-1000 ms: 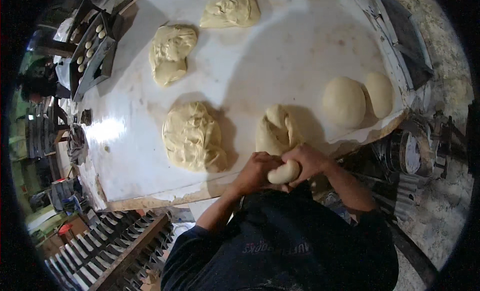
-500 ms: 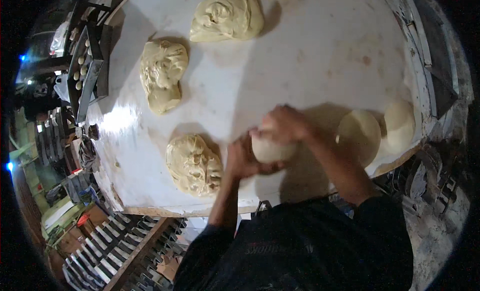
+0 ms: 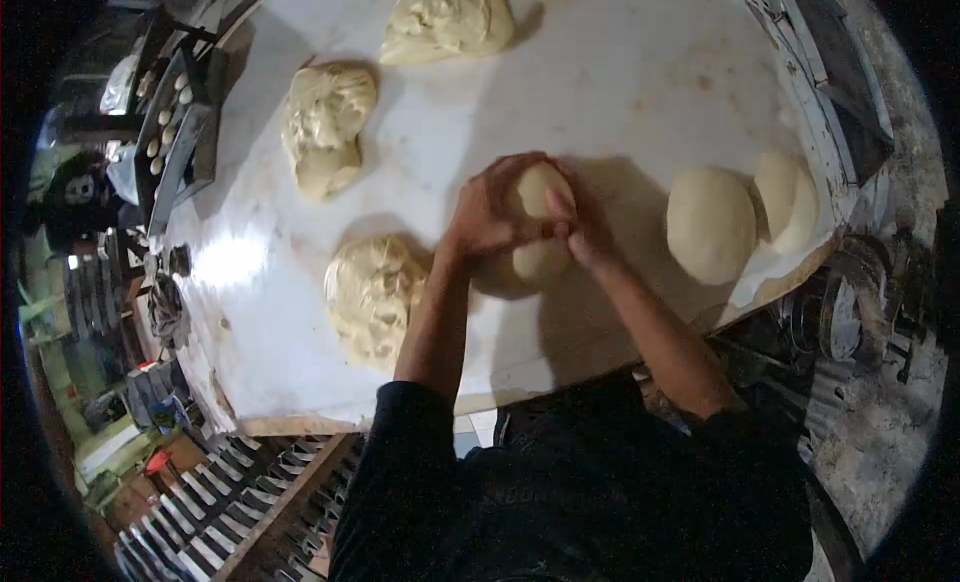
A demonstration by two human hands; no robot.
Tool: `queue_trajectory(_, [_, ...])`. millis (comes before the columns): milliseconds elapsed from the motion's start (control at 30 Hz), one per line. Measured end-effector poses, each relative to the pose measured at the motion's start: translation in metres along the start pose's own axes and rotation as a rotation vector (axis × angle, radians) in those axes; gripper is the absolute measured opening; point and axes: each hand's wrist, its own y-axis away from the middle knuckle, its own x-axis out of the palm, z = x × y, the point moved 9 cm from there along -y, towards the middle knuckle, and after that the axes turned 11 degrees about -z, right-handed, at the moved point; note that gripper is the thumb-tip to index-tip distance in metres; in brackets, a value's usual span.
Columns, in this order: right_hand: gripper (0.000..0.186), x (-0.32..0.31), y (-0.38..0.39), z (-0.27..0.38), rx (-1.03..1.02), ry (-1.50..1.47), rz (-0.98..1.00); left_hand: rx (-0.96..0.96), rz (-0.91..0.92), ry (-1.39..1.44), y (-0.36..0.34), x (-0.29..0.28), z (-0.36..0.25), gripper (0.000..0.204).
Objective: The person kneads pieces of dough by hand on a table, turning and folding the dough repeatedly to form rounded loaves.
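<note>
Cream dough in hand: one piece point(image 3: 543, 187) lies between the hands, showing above and below the fingers; whether it rests on the desk point(image 3: 620, 92) or is lifted off it, I cannot tell.
Left hand: the left hand point(image 3: 487, 207) is curved around the left side of the piece.
Right hand: the right hand point(image 3: 590, 232) is closed in on the right side, its fingertips near those of the left.
Smooth rounds: a nearer round point(image 3: 711, 225) and a farther round point(image 3: 786, 204), both right of the hands — side by side, touching or nearly so.
Glossy lumps: one lump point(image 3: 375, 302) left of the hands, partly behind the left forearm; a second lump point(image 3: 328, 132) ahead and left; a third lump point(image 3: 448, 22) farthest ahead.
Work done, as I judge: two rounds look shaped, the held piece partly so.
Work left: three lumps — slack and creased — look unshaped.
</note>
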Motion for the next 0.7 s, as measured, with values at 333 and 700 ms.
queue_trajectory(333, [0.064,0.057,0.066,-0.04,-0.343,0.506,0.457,-0.467,-0.296,-0.099,0.213,-0.007,0.007,0.108])
queue_trajectory(700, [0.043,0.106,0.059,-0.056,-0.148,0.874,0.792,-0.313,-0.472,-0.361,0.21,-0.017,-0.011,0.093])
